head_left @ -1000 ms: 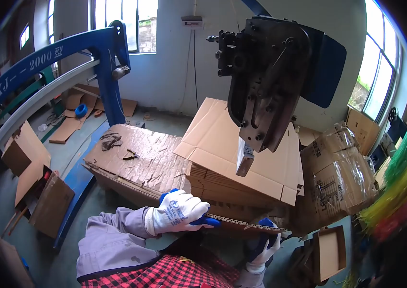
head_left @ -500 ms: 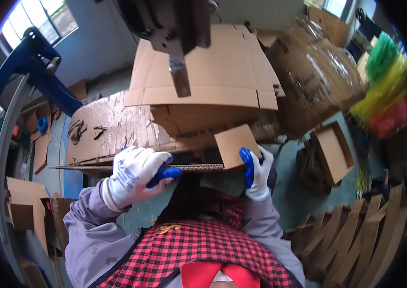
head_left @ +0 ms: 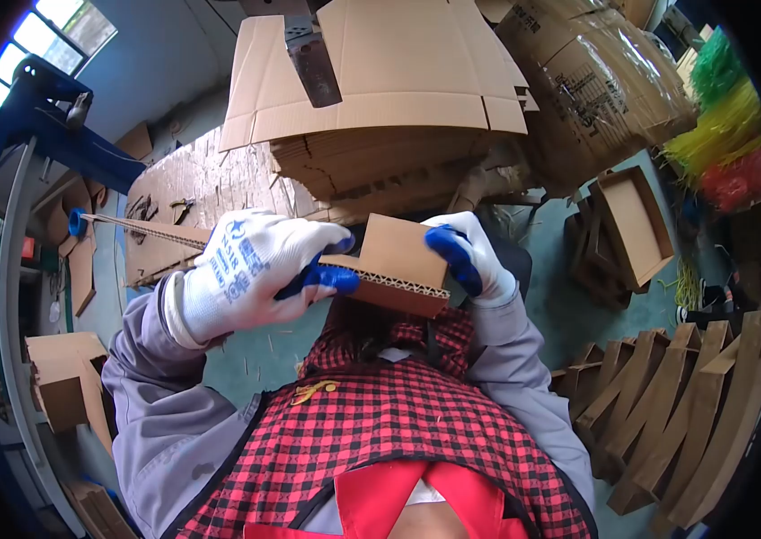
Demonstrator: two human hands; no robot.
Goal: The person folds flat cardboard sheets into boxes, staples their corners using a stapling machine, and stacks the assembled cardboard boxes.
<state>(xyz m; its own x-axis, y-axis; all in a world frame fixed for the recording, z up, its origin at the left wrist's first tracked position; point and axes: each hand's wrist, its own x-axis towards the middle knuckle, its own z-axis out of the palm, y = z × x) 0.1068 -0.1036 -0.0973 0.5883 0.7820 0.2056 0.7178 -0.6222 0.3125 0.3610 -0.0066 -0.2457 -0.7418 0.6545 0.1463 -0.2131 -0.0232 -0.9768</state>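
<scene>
A corrugated cardboard piece (head_left: 402, 292) is held in front of my body, its fluted edge turned toward me and a square flap (head_left: 403, 251) standing up at its right end. My left hand (head_left: 250, 269), in a white glove with blue fingertips, is closed on the cardboard's middle, thumb on the near side. The long strip end pokes out left of that hand. My right hand (head_left: 477, 259), gloved alike, is closed at the flap's right edge; its far fingers are partly hidden.
A stack of flat cardboard sheets (head_left: 380, 166) lies on the worn bench ahead, under a metal machine blade (head_left: 316, 76). Pliers (head_left: 183, 210) rest on the bench's left. A plastic-wrapped bundle (head_left: 592, 90) and open box (head_left: 637, 225) stand right; cardboard strips (head_left: 695, 413) stand lower right.
Both hands have lifted the cardboard up and toward me, tilting it so more of its near edge shows. My view has shifted, and the machine blade appears higher.
</scene>
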